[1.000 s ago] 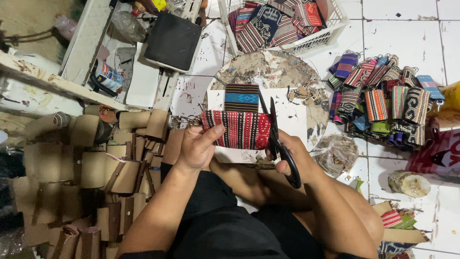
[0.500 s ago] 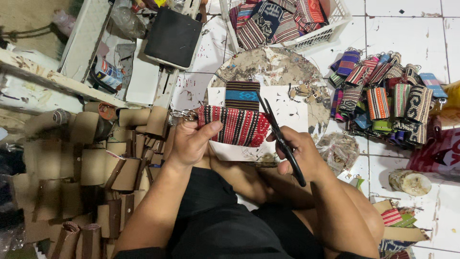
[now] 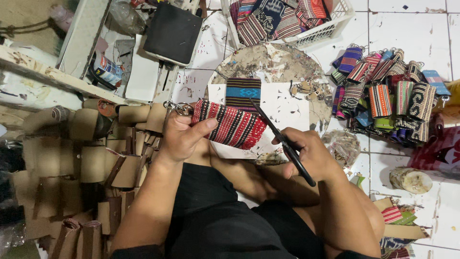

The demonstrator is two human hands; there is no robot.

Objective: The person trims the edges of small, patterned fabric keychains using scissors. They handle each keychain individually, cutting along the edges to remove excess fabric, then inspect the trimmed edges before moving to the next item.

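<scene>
My left hand (image 3: 181,138) grips a red, black and white striped woven pouch (image 3: 230,125) by its left end, where a metal key ring (image 3: 178,108) hangs. In my right hand (image 3: 311,154) are black scissors (image 3: 280,139), blades pointing up-left, tips at the pouch's right edge. Just beyond the striped pouch, a blue and black woven pouch (image 3: 243,93) lies on a white sheet (image 3: 292,110) over a round, scrap-covered board (image 3: 275,60).
A pile of finished woven pouches (image 3: 388,93) lies at the right. A white basket (image 3: 330,26) of woven cloth stands at the top. Brown card pieces (image 3: 96,158) are heaped at the left, beside a black case (image 3: 173,32) and a can (image 3: 106,70).
My left hand has tilted the striped pouch and drawn it slightly left. The scissors have swung from upright to a slant, with the tips now at the pouch's right edge.
</scene>
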